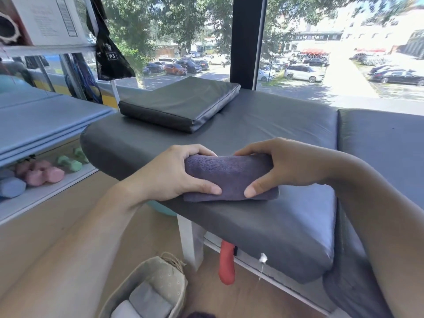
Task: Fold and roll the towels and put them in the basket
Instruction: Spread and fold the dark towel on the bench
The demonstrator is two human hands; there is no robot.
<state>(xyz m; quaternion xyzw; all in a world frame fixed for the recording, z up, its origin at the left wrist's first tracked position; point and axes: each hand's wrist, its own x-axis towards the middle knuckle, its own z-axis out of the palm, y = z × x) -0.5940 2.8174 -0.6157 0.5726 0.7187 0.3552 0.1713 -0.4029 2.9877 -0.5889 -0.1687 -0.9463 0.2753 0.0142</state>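
dumbbells on far-left shelf | basket near left on floor, rolled towels inside | left hand fingers curled round towel's left end | towel rolled, purple, on near edge of padded surface | right hand fingers clamped on towel's right end | cushion far on surface

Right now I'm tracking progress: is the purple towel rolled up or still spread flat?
Rolled. The towel is a compact bundle on the bench, gripped at its ends by the left hand and right hand.
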